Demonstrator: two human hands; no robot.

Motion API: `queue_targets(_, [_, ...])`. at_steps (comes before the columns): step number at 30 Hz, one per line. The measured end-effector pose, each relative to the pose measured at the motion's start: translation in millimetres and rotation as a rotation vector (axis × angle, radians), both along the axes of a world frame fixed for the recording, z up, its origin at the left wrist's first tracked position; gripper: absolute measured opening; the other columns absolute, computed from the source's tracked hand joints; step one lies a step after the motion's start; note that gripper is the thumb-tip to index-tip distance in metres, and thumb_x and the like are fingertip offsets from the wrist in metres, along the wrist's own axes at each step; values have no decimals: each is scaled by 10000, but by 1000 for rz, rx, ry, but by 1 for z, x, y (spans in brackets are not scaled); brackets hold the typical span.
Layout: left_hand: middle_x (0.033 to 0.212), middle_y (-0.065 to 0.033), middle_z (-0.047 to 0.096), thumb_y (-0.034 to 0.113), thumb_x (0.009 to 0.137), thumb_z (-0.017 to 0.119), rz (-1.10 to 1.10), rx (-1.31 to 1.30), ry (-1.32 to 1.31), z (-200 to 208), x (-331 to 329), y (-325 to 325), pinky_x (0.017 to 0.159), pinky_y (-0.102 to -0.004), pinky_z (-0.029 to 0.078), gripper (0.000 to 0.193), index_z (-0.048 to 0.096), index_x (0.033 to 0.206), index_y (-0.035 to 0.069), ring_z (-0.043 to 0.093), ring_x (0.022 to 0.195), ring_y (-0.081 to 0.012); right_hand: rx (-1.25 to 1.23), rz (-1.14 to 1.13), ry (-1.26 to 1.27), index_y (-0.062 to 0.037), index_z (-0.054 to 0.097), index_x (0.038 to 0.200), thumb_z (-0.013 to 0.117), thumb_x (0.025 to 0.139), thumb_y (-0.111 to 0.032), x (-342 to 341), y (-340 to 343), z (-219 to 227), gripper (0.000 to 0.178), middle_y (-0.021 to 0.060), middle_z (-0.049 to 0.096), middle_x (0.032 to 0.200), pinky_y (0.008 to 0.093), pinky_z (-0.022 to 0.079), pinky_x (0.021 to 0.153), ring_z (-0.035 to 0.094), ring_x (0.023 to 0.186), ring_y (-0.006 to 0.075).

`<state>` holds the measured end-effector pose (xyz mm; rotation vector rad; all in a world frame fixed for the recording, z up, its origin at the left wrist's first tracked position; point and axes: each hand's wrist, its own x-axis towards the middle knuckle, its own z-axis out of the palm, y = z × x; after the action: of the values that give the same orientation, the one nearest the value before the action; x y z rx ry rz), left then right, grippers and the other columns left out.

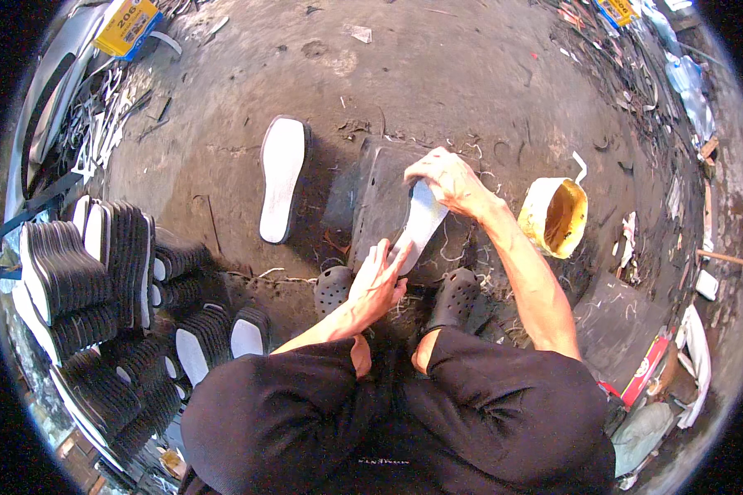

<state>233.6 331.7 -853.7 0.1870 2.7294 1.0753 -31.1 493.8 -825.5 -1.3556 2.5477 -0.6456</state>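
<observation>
On a dark board point(376, 198) between my feet lies a shoe sole with a white insole point(425, 219) on top. My right hand point(450, 183) is curled over its far end, fingers closed on it. My left hand point(377, 282) rests along the near left side of the same sole, its fingers stretched out and touching the white surface. A second sole point(283, 180), white on top with a dark rim, lies on the ground further left.
Stacked dark soles with white tops point(124, 256) fill the left side. At right stands a yellow-stained tub point(553, 216) with a brown inside. Scraps point(115, 124) and a yellow-blue box point(128, 26) lie far left; a red box point(644, 371) lies near right. Dark clogs point(454, 299) are on my feet.
</observation>
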Motion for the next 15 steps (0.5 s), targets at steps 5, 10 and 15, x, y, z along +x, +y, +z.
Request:
queue_targets(5, [1513, -354, 419, 164, 919, 784, 9, -22, 12, -8, 4, -1, 1120, -554, 474, 922, 327, 1720, 133, 533, 1277, -540, -44, -136, 100, -136, 788, 1246, 609, 905, -44, -1, 39, 7, 396, 108, 803, 1221, 497, 547, 1024, 731, 1157, 336])
queue_targets(10, [1534, -350, 397, 160, 918, 804, 19, -30, 18, -12, 6, -2, 1141, -572, 476, 916, 358, 1718, 159, 502, 1313, -545, 38, -337, -24, -183, 750, 1365, 644, 962, -42, 97, 65, -1, 440, 133, 761, 1157, 486, 610, 980, 730, 1064, 354])
queue_targets(15, [1492, -334, 425, 138, 910, 827, 13, 33, 21, -13, 2, 2, 1122, -562, 488, 915, 380, 1708, 159, 511, 1293, -532, -18, -302, 12, -113, 772, 1320, 593, 1002, -75, 32, 40, -4, 367, 174, 799, 1216, 488, 582, 1005, 744, 1114, 381])
